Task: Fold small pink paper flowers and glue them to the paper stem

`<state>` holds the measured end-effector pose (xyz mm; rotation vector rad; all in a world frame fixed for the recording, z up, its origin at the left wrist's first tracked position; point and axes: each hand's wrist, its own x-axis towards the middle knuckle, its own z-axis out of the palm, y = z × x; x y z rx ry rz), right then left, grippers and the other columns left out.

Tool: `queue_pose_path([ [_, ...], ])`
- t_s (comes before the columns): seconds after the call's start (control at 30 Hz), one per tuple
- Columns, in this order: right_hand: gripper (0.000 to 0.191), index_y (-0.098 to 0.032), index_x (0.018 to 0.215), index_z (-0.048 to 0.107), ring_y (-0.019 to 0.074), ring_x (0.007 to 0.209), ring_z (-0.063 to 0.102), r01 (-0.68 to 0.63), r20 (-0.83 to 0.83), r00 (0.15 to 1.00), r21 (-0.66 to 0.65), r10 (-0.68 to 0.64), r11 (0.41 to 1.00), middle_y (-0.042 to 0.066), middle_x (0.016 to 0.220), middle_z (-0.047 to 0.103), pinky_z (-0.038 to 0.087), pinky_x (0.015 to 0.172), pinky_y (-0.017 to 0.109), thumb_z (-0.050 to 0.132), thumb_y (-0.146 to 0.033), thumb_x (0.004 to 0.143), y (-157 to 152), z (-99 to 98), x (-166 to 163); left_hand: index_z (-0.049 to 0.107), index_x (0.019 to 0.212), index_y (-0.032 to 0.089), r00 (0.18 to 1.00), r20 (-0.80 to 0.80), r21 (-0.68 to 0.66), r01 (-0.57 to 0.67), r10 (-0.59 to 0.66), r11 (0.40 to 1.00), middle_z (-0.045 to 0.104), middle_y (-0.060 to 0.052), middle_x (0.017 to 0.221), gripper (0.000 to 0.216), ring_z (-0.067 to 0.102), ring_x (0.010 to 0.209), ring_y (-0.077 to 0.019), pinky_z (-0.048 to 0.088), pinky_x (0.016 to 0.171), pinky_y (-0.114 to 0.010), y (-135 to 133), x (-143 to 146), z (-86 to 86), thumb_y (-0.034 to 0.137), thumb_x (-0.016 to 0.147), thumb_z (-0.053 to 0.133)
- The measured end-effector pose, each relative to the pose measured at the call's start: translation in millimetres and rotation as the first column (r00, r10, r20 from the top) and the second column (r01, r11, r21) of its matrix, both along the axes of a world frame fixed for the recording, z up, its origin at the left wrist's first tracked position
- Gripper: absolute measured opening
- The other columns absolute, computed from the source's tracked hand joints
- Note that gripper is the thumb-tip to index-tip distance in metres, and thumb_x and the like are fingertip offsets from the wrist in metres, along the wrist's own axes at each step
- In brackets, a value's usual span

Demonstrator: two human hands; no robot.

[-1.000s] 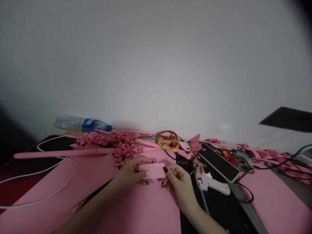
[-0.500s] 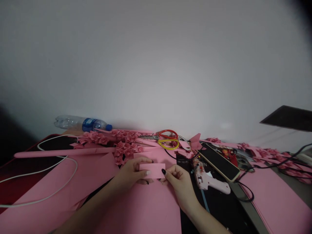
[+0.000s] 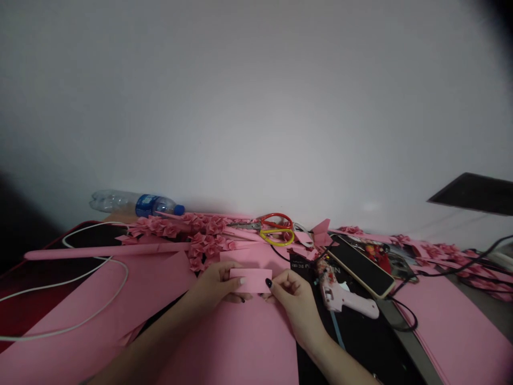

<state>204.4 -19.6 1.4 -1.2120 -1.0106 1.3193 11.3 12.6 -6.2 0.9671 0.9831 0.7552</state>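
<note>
Between my two hands is a small pink paper strip (image 3: 256, 281), held up with a fold or double layer along its upper edge. My left hand (image 3: 219, 283) pinches its left end, thumb in front. My right hand (image 3: 292, 297) grips the right end between a dark-nailed thumb and the fingers behind. Under the hands lies a large pink paper sheet (image 3: 236, 342). Just beyond them are folded pink paper flowers (image 3: 206, 240) and scissors (image 3: 276, 230) with red and yellow handles.
On the right lie a pink glue gun (image 3: 348, 299), a phone (image 3: 360, 267) and black cable. A plastic bottle (image 3: 148, 205) rests against the wall at the back left. A rolled pink paper tube (image 3: 104, 251) and white cable (image 3: 100, 313) cross the left side. More pink sheets (image 3: 457, 326) are stacked far right.
The upper edge of the paper strip now curves slightly where it was straighter before. Both hands keep nearly the same place and grip.
</note>
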Motion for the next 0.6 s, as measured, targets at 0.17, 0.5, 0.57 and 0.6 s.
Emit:
queue_pose_path([
  [0.17, 0.038, -0.019, 0.079, 0.058, 0.0124, 0.044, 0.064, -0.085, -0.089, 0.993, -0.063, 0.079, 0.994, -0.007, 0.053, 0.065, 0.049, 0.046, 0.020, 0.088, -0.033, 0.060, 2, -4.1, 0, 0.061, 0.084, 0.016, 0.996, -0.072, 0.025, 0.055, -0.053, 0.998, 0.074, -0.003, 0.074, 0.036, 0.075, 0.069, -0.0208, 0.054, 0.059, -0.024, -2, 1, 2.0, 0.038, 0.063, 0.080],
  [0.5, 0.042, -0.017, 0.064, 0.056, 0.0094, 0.036, 0.057, -0.251, 0.080, 0.963, -0.096, 0.259, 0.963, -0.001, 0.047, 0.066, 0.043, 0.040, 0.018, 0.082, -0.050, 0.065, -3, -15.0, -2, 0.073, 0.072, 0.015, 0.874, -0.486, 0.428, 0.238, 0.000, 0.872, 0.061, 0.001, 0.065, 0.015, 0.053, 0.064, -0.0134, 0.034, 0.057, -0.023, -6, -1, 5.9, 0.025, 0.075, 0.063],
  [0.57, 0.041, -0.017, 0.065, 0.057, 0.0095, 0.036, 0.056, -0.267, 0.110, 0.954, -0.112, 0.279, 0.957, -0.002, 0.045, 0.064, 0.042, 0.040, 0.018, 0.081, -0.051, 0.065, -4, -14.8, -3, 0.074, 0.070, 0.015, 0.852, -0.523, 0.445, 0.281, -0.007, 0.851, 0.057, 0.002, 0.061, 0.019, 0.048, 0.062, -0.0125, 0.030, 0.056, -0.023, -6, -1, 7.7, 0.026, 0.078, 0.060],
  [0.6, 0.041, -0.017, 0.065, 0.057, 0.0095, 0.036, 0.055, -0.272, 0.124, 0.950, -0.115, 0.286, 0.955, -0.003, 0.045, 0.063, 0.042, 0.040, 0.019, 0.080, -0.051, 0.066, -5, -14.4, -4, 0.073, 0.069, 0.015, 0.847, -0.532, 0.452, 0.295, -0.011, 0.842, 0.054, 0.002, 0.059, 0.021, 0.046, 0.060, -0.0121, 0.028, 0.056, -0.023, -7, 0, 7.7, 0.027, 0.079, 0.059],
])
